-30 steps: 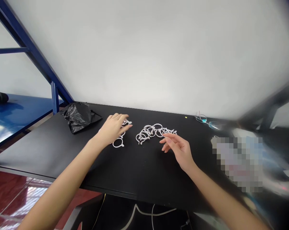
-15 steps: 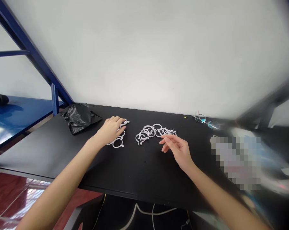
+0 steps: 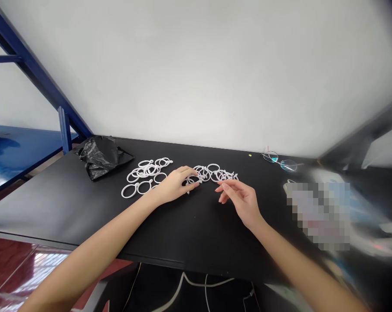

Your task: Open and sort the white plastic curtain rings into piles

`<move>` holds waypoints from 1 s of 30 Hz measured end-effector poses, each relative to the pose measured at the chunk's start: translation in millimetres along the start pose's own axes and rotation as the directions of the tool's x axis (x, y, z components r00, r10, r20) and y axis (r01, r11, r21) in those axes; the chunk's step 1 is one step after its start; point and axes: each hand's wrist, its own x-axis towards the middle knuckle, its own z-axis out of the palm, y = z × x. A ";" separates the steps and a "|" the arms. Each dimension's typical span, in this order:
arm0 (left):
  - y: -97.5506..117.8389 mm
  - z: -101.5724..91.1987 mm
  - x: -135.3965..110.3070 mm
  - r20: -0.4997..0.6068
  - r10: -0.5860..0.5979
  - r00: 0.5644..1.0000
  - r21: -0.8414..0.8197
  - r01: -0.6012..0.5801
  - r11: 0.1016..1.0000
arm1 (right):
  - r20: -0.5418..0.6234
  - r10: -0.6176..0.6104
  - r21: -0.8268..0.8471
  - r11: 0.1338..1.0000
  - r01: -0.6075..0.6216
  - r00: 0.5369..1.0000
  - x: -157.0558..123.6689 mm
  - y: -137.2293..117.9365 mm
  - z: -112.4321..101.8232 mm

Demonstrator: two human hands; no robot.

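Observation:
White plastic shower curtain rings lie on the black table in two loose groups. My left hand (image 3: 179, 184) reaches over the near left end of the right group (image 3: 213, 167), its fingers and thumb apart around a ring; I cannot tell whether it touches that ring. Just in front of the same group's right end, my right hand (image 3: 241, 199) hovers with loosely bent fingers, the thumb near the index finger, and nothing visible in it. The left group (image 3: 130, 191) spreads behind my left wrist, and my forearm partly covers one of its rings.
A crumpled black plastic bag (image 3: 101, 158) rests at the table's back left. Eyeglasses (image 3: 289, 165) lie at the back right, with a blurred, pixelated item (image 3: 318, 216) nearer. A white wall (image 3: 209, 78) rises behind the table (image 3: 170, 242); cables (image 3: 183, 281) hang below its front edge.
My left hand has moved right, from the left ring group to the right one, uncovering most of the left rings. My right hand has stayed nearly still. The view has shifted slightly.

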 end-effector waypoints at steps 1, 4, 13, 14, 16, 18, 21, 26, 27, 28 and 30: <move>1.1 0.5 -0.4 -0.022 -0.001 1.000 -0.012 0.000 1.000 | 0.001 -0.001 -0.004 1.000 0.001 1.000 0.1 0.1 -0.1; 6.6 2.1 -1.6 -0.092 -0.008 0.996 -0.054 0.003 0.999 | 0.007 -0.004 -0.015 1.000 0.004 1.000 0.4 0.9 -0.4; 33.2 7.5 -6.9 -0.144 0.122 0.982 -0.150 -0.144 0.978 | 0.084 -0.178 -0.194 0.962 0.191 0.980 -7.2 7.0 5.5; 34.9 8.5 -7.0 -0.135 0.132 0.982 -0.159 -0.153 0.975 | 0.087 -0.198 -0.209 0.955 0.212 0.976 -7.9 7.0 6.3; 37.0 10.5 -6.8 -0.120 0.119 0.986 -0.179 -0.139 0.974 | 0.082 -0.225 -0.233 0.943 0.238 0.971 -8.7 6.5 7.3; 37.9 11.8 -6.4 -0.104 0.086 0.991 -0.199 -0.106 0.974 | 0.071 -0.239 -0.242 0.938 0.249 0.968 -9.0 5.8 7.4; 39.3 12.2 -5.7 -0.083 0.056 0.995 -0.224 -0.073 0.972 | 0.071 -0.264 -0.230 0.934 0.273 0.962 -8.8 5.4 6.8; 40.9 10.9 -5.4 -0.067 0.029 0.997 -0.232 -0.044 0.972 | 0.105 -0.301 -0.245 0.916 0.318 0.948 -8.5 6.2 5.6; 40.8 10.8 -5.4 -0.064 0.026 0.998 -0.232 -0.040 0.972 | 0.109 -0.303 -0.246 0.915 0.321 0.947 -8.6 6.4 5.6; 40.7 11.0 -5.5 -0.060 0.025 0.998 -0.231 -0.038 0.972 | 0.111 -0.301 -0.246 0.915 0.320 0.947 -8.7 6.5 5.6; 40.7 11.9 -5.5 -0.054 0.026 0.998 -0.230 -0.038 0.972 | 0.111 -0.295 -0.242 0.918 0.314 0.949 -9.2 6.2 6.2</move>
